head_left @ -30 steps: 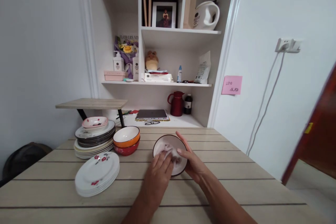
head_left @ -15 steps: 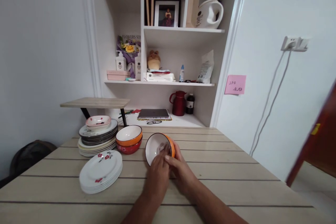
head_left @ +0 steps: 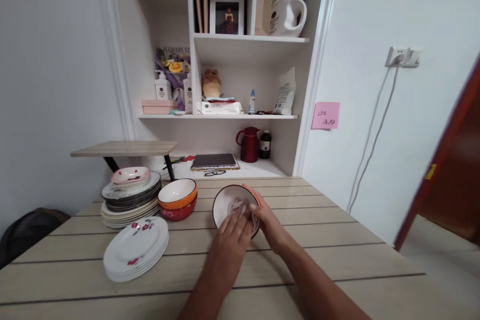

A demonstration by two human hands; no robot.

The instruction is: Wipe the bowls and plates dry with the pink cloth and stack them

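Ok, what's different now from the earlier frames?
The held bowl, tilted leftward half a second ago, has turned back toward the person, hiding most of its orange outside. Nothing was let go: the right hand keeps the bowl, the left hand stays on the cloth. Stacked plates and bowls stayed put.

Bowl [head_left: 224,205]: white inside, dark-rimmed; it was held tilted, its inside turned toward the camera, over the table [head_left: 337,257].
Cloth [head_left: 238,203]: pale and crumpled; it was bunched inside the bowl and was partly covered.
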